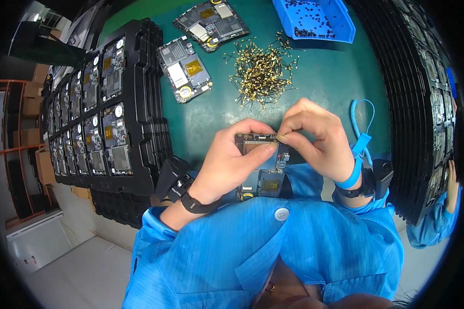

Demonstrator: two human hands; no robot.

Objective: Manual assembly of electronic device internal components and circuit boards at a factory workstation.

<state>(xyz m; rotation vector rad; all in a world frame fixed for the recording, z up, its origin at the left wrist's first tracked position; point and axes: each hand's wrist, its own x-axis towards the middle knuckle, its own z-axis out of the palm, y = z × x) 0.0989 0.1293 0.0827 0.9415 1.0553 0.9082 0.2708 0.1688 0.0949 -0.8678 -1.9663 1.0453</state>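
Note:
My left hand (229,159) is closed round the left edge of a dark circuit board (270,176), its thumb lying across the board's upper face. The board is held close to my body, at the near edge of the green table. At the board's far right corner, my right hand (317,138) has thumb and forefinger pinched together. Whatever is between those fingertips is too small to make out. Beyond my hands lies a heap of small gold-tipped parts with thin dark leads (263,72).
Two circuit boards, one (184,69) nearer and another (211,23) farther, lie left of the heap. A blue bin (319,38) holds small black rings. Board-filled black trays (152,103) stand left, stacked trays (397,98) right. A blue coiled cord (353,116) runs to my right wrist. Another person's hand (451,188) shows far right.

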